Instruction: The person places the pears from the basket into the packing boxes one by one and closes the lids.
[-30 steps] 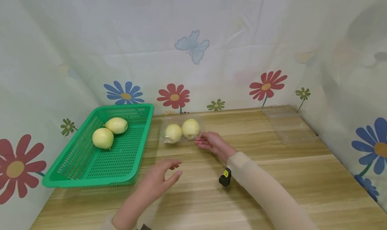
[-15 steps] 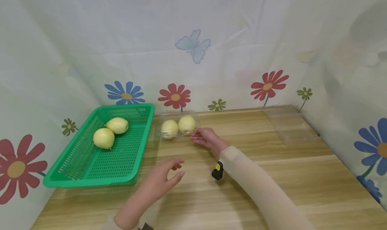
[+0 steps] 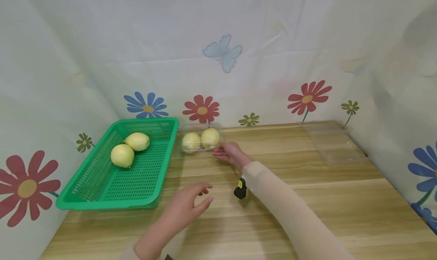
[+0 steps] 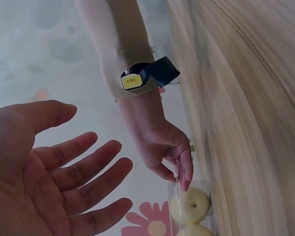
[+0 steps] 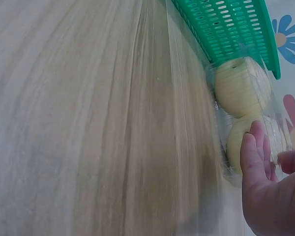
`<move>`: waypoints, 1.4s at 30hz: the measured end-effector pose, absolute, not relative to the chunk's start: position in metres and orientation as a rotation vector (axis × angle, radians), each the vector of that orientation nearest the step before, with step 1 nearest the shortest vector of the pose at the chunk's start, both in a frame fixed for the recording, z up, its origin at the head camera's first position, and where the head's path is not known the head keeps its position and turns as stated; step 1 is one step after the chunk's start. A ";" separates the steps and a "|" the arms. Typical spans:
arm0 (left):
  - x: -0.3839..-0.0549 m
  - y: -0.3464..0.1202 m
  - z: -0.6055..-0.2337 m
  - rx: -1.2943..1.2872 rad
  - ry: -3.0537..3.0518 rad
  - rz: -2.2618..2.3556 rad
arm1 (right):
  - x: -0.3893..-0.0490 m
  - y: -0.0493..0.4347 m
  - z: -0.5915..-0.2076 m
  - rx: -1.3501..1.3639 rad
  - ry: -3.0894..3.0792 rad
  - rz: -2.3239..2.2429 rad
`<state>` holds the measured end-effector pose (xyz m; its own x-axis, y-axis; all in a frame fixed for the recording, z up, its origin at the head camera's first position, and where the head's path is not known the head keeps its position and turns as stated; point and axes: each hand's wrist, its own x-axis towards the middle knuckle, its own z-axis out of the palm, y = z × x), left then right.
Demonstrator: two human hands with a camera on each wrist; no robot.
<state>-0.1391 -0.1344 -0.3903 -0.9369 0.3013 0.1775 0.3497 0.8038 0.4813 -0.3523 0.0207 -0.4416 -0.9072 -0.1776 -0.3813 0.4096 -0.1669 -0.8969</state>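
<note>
- At the far edge of the pale wood-grained table (image 3: pixel 341 195), just beside the green perforated plastic basket (image 3: pixel 167 157): a rectangular clear plastic box (image 3: pixel 201 149) with two round, pale yellow pears (image 3: pixel 210 138) inside.
- Pinched lightly, by the look of it, at the near right corner of the box: the grip of the right hand (image 3: pixel 232 153).
- Open, relaxed and holding nothing above the table: the left hand (image 3: pixel 186 205), well apart from the box.
- Likely step in hand: settling the loaded box at the back of the table.
- Steer with light pressure only; plastic probably too thin for a hard squeeze.
- Move the box level and slowly, so as not to roll the pears.
- Watch for the basket on the left and the white flower-printed cloth (image 3: pixel 170 70) behind; hard to tell whether touching either.
- Bring the left hand to the opposite end to prevent twisting, a likely result of steering from one corner.
- Release by parting thumb and fingers first, then withdraw straight back.
</note>
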 end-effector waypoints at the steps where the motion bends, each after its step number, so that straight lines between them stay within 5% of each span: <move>1: -0.139 -0.134 -0.390 -0.520 -2.895 -0.797 | -0.352 0.019 -0.441 0.267 1.731 -2.125; 42: -0.141 -0.134 -0.393 -0.480 -2.962 -0.812 | -0.360 0.008 -0.440 0.335 1.730 -2.138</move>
